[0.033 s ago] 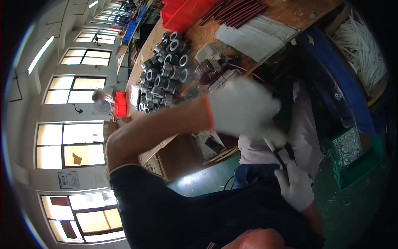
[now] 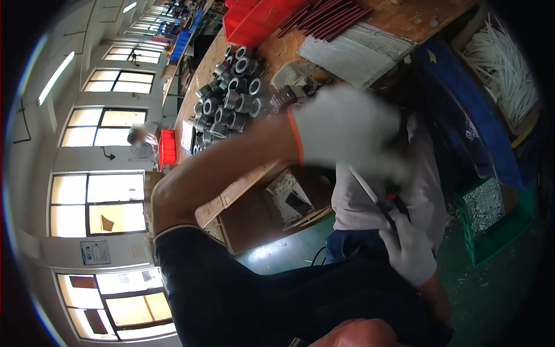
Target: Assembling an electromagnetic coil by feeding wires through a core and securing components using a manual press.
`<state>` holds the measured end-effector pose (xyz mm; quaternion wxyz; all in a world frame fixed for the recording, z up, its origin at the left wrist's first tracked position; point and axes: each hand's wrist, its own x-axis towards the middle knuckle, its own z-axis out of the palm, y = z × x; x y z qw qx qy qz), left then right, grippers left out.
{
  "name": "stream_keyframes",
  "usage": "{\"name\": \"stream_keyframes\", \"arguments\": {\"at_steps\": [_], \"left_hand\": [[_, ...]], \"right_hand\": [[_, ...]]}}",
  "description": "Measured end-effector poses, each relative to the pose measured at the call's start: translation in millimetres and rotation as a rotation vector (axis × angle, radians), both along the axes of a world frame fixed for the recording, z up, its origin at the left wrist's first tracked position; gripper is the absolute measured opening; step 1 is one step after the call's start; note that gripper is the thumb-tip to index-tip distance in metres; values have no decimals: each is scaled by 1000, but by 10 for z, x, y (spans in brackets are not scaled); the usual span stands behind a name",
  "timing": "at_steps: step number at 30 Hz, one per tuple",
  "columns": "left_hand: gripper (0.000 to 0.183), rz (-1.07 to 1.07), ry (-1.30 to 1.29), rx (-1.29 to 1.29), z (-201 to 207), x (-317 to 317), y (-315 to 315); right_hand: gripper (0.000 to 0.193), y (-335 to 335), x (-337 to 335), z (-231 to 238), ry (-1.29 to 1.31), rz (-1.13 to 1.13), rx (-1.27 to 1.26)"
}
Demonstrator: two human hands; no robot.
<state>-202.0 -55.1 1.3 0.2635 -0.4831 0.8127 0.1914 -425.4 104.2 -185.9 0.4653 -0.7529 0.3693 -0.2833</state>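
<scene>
Left white-gloved hand: blurred, grip unclear | right white-gloved hand: closed round slim dark tool, over lap likely for steadiness

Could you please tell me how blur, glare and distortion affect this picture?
Head view throughout: the left hand is badly blurred, the right hand less so; the windows glare, nearly white in places; light shines off the floor; the fisheye curves the window row, and the corners are black.
</scene>
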Motion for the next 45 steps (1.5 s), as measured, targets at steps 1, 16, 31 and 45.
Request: {"name": "stream_keyframes", "arguments": {"at_steps": [1, 16, 31, 45], "left_hand": [[52, -209, 241, -355, -49, 197, -256], [44, 164, 431, -1351, -460, 1387, 241], [33, 1168, 965, -508, -629, 1812, -658], [73, -302, 143, -324, -353, 360, 668]], "right_hand": [[23, -89, 149, -24, 40, -43, -143], [27, -144, 641, 6, -555, 314, 1168], [35, -929, 1363, 126, 25, 43, -44], [21, 188, -392, 109, -192, 238, 847]]}}
